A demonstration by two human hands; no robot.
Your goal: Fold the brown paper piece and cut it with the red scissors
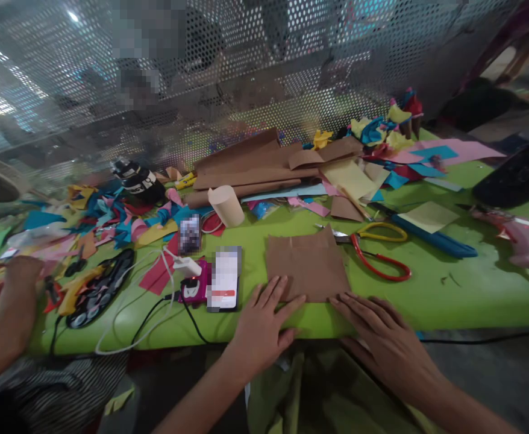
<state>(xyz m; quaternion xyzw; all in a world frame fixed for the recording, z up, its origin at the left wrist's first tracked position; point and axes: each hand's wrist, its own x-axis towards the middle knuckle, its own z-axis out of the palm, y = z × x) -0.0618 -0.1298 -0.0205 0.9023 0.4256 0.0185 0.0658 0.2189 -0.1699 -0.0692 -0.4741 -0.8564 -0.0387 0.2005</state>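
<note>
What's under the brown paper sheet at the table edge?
The brown paper sheet lies on the green table; both hands' fingertips press its near edge. Anything beneath is hidden.

both bare forearms reach in from the near edge; left hand and right hand lie flat, palms down, fingers spread and pointing far.
</note>
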